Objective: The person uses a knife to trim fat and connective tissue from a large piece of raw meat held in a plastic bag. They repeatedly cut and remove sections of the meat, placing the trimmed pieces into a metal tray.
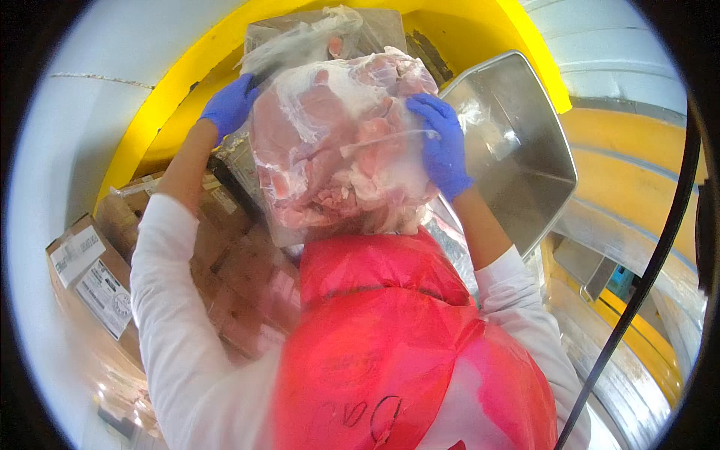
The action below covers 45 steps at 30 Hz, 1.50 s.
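A large pale-pink block of raw meat (337, 150), its surface whitish in places, lies right in front of my red plastic apron (375, 337). My left hand (229, 109), in a blue glove, grips the block's upper left edge, its fingertips partly hidden by plastic. On the right side, my blue-gloved right hand (442, 146) presses against the meat, fingers bent over its edge. Loose clear plastic film (307, 37) is bunched along the far side of the block. Just right of the right hand stands a deep metal bin (529, 150), tilted in view.
Brown cardboard boxes (232, 277) are stacked below my left arm, with a labelled carton (94, 270) farther left. A yellow frame (150, 127) curves round the far side. A black cable (652, 277) hangs along the right. Silvery metal surfaces (600, 352) lie at the lower right.
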Each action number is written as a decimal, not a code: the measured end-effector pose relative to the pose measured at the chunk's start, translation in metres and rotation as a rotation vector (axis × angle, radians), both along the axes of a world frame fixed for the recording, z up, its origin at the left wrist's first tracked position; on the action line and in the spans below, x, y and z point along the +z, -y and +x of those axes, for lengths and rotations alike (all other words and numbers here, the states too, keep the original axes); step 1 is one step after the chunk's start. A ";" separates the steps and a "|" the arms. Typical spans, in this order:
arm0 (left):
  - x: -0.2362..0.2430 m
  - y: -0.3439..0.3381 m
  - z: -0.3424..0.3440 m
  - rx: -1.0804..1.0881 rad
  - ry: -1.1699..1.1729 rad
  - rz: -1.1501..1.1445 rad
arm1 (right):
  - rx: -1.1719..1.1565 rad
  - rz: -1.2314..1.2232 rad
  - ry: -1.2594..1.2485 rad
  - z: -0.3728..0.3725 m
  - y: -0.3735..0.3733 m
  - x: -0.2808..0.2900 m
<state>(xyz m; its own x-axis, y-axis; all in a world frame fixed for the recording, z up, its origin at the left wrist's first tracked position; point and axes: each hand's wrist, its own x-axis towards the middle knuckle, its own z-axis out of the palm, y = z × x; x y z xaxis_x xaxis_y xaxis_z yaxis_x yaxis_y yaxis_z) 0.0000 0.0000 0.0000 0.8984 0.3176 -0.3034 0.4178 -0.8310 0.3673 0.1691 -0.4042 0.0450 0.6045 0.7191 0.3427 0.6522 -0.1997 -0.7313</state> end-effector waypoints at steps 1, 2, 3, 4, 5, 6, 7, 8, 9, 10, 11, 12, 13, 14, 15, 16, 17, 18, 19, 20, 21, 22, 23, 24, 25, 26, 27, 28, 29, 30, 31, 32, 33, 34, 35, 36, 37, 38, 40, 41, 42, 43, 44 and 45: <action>0.016 -0.001 -0.009 0.022 -0.033 -0.002 | -0.026 -0.008 0.056 0.006 0.002 -0.005; 0.032 -0.001 -0.020 0.045 -0.066 -0.003 | -0.052 -0.014 0.111 0.014 0.003 -0.009; 0.061 0.012 -0.040 0.101 -0.096 -0.008 | -0.119 0.012 0.041 0.012 0.011 -0.015; 0.091 0.028 -0.050 0.159 -0.096 -0.011 | -0.185 0.040 -0.001 0.024 0.014 -0.020; 0.119 0.044 -0.059 0.219 -0.088 -0.014 | -0.247 0.068 -0.038 0.039 0.018 -0.025; 0.142 0.056 -0.067 0.233 0.059 -0.008 | -0.307 0.069 -0.129 0.062 0.021 -0.034; 0.166 0.070 -0.076 0.240 0.195 -0.002 | -0.367 0.060 -0.230 0.084 0.028 -0.044; 0.192 0.091 -0.083 0.294 0.201 -0.062 | -0.396 0.197 -0.466 0.106 0.041 -0.050; 0.223 0.111 -0.089 0.345 0.205 -0.111 | -0.422 0.339 -0.712 0.125 0.052 -0.054; 0.253 0.128 -0.100 0.376 0.164 -0.136 | -0.455 0.371 -0.701 0.137 0.068 -0.046; 0.281 0.146 -0.113 0.412 0.118 -0.154 | -0.483 0.406 -0.700 0.143 0.085 -0.033; 0.299 0.162 -0.132 0.408 0.132 -0.166 | -0.497 0.382 -0.729 0.148 0.099 -0.016; 0.313 0.177 -0.149 0.401 0.153 -0.181 | -0.512 0.359 -0.747 0.155 0.109 -0.003; 0.321 0.190 -0.159 0.364 0.136 -0.144 | -0.501 0.288 -0.707 0.165 0.120 0.002; 0.333 0.204 -0.168 0.334 0.097 -0.101 | -0.488 0.212 -0.688 0.171 0.125 -0.002; 0.339 0.216 -0.175 0.296 0.066 -0.069 | -0.483 0.134 -0.654 0.174 0.129 -0.003; 0.342 0.228 -0.179 0.310 0.001 -0.014 | -0.412 0.075 -0.661 0.176 0.125 -0.012; 0.341 0.239 -0.180 0.317 -0.051 0.036 | -0.349 0.017 -0.651 0.179 0.117 -0.020; 0.344 0.250 -0.182 0.332 -0.119 0.095 | -0.276 -0.039 -0.658 0.177 0.103 -0.028; 0.343 0.260 -0.186 0.328 -0.065 0.120 | -0.247 -0.092 -0.552 0.159 0.076 -0.022; 0.345 0.266 -0.188 0.339 -0.089 0.098 | -0.218 -0.145 -0.444 0.138 0.048 -0.012; 0.346 0.269 -0.191 0.343 -0.104 0.072 | -0.139 -0.105 -0.456 0.134 0.029 -0.011; 0.346 0.271 -0.194 0.346 -0.119 0.044 | -0.061 -0.066 -0.467 0.132 0.011 -0.013; 0.346 0.275 -0.193 0.337 -0.127 0.062 | -0.037 -0.094 -0.358 0.129 -0.007 -0.015; 0.341 0.276 -0.190 0.326 -0.129 0.077 | -0.017 -0.120 -0.243 0.128 -0.023 -0.016; 0.336 0.277 -0.186 0.314 -0.131 0.093 | 0.003 -0.145 -0.127 0.127 -0.037 -0.017; 0.330 0.277 -0.182 0.309 -0.138 0.110 | 0.048 -0.161 -0.118 0.125 -0.052 -0.016; 0.321 0.276 -0.175 0.296 -0.145 0.122 | 0.084 -0.180 -0.109 0.125 -0.063 -0.014; 0.316 0.272 -0.170 0.282 -0.152 0.135 | 0.120 -0.199 -0.100 0.124 -0.073 -0.013; 0.311 0.267 -0.167 0.261 -0.158 0.125 | 0.143 -0.234 -0.156 0.124 -0.080 -0.013; 0.307 0.261 -0.165 0.239 -0.164 0.115 | 0.165 -0.269 -0.211 0.125 -0.087 -0.013; 0.303 0.256 -0.162 0.216 -0.169 0.105 | 0.184 -0.304 -0.266 0.125 -0.092 -0.014; 0.301 0.251 -0.164 0.200 -0.167 0.087 | 0.209 -0.390 -0.322 0.116 -0.098 -0.010; 0.299 0.244 -0.167 0.180 -0.163 0.065 | 0.227 -0.480 -0.377 0.108 -0.101 0.000; 0.296 0.237 -0.168 0.158 -0.158 0.042 | 0.244 -0.570 -0.431 0.102 -0.102 0.006; 0.292 0.228 -0.166 0.133 -0.136 0.022 | 0.206 -0.581 -0.341 0.097 -0.102 0.007; 0.285 0.218 -0.164 0.114 -0.110 0.002 | 0.173 -0.590 -0.244 0.094 -0.105 0.007; 0.279 0.207 -0.161 0.095 -0.082 -0.017 | 0.139 -0.598 -0.146 0.094 -0.108 0.007; 0.267 0.180 -0.152 0.152 -0.115 -0.147 | 0.132 -0.612 -0.200 0.102 -0.109 -0.005; 0.264 0.171 -0.149 0.184 -0.134 -0.211 | 0.132 -0.618 -0.229 0.106 -0.109 -0.012; 0.264 0.170 -0.144 0.255 -0.184 -0.253 | 0.119 -0.602 -0.166 0.103 -0.109 -0.016; 0.254 0.170 -0.147 0.282 -0.105 -0.301 | 0.098 -0.586 -0.097 0.100 -0.106 -0.017; 0.238 0.175 -0.156 0.310 -0.027 -0.348 | 0.078 -0.569 -0.030 0.096 -0.104 -0.017; 0.223 0.180 -0.162 0.333 0.051 -0.399 | 0.077 -0.605 -0.070 0.094 -0.103 -0.012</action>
<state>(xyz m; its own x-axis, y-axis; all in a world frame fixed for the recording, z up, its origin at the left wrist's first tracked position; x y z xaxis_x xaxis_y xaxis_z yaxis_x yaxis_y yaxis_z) -0.1615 -0.1800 0.2231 0.7849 0.4577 -0.4176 0.6092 -0.4474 0.6548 0.2634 -0.3012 0.0330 0.5493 0.8162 -0.1790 0.6358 -0.5473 -0.5443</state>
